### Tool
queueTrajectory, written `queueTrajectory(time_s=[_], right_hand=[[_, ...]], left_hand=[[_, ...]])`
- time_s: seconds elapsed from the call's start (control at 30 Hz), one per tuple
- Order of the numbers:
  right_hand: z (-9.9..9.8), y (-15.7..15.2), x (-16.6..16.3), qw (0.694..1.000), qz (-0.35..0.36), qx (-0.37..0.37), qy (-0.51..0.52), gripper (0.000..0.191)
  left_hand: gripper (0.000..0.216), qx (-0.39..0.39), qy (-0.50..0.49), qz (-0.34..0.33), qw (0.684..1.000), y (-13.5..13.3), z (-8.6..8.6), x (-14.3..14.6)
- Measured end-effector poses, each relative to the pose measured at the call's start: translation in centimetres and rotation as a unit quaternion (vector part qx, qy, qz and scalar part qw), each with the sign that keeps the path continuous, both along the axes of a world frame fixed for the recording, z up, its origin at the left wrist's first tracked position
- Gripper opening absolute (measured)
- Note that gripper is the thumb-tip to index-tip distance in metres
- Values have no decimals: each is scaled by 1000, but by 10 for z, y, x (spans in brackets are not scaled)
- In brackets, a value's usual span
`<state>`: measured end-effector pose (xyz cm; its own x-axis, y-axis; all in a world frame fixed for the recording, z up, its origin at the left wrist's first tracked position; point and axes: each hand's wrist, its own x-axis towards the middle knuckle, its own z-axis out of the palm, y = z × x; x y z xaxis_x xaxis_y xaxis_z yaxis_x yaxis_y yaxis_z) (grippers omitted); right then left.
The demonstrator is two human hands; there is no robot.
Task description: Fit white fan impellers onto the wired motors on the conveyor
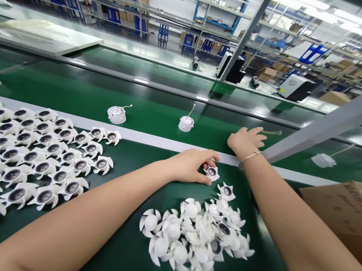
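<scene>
My left hand (190,165) pinches a white fan impeller (212,173) between thumb and fingers, its dark round hub facing up. Just below it lies another fan impeller (226,191), at the edge of a loose pile of white impellers (194,230), most of them hub-down. My right hand (246,141) is over the green conveyor belt (150,108), its fingers spread. A thin pale wire (272,133) sticks out beyond those fingers; whatever lies under the palm is hidden.
Rows of impellers (36,160) cover the left of the table. White round housings with wires (116,115) (186,123) sit on the belt, and more pass at right (323,160). A cardboard box (343,216) and a slanting metal post (328,126) stand at right.
</scene>
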<state>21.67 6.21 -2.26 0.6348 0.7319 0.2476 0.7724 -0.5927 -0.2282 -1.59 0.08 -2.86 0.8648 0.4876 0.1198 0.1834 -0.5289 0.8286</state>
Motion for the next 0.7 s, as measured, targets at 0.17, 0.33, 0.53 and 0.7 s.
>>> queueTrajectory(time_s=[0.17, 0.33, 0.53, 0.7], right_hand=[[5, -4, -3, 998, 66, 3, 19, 33], [36, -79, -10, 955, 292, 57, 8, 50], [44, -160, -24, 884, 432, 114, 137, 25], [23, -167, -34, 844, 528, 91, 6, 15]], left_hand=[[66, -10, 0, -9, 1000, 0, 0, -1], [69, -24, -41, 33, 998, -2, 3, 0], [41, -165, -123, 130, 970, 1, 7, 3], [34, -169, -129, 99, 972, 0, 4, 4]])
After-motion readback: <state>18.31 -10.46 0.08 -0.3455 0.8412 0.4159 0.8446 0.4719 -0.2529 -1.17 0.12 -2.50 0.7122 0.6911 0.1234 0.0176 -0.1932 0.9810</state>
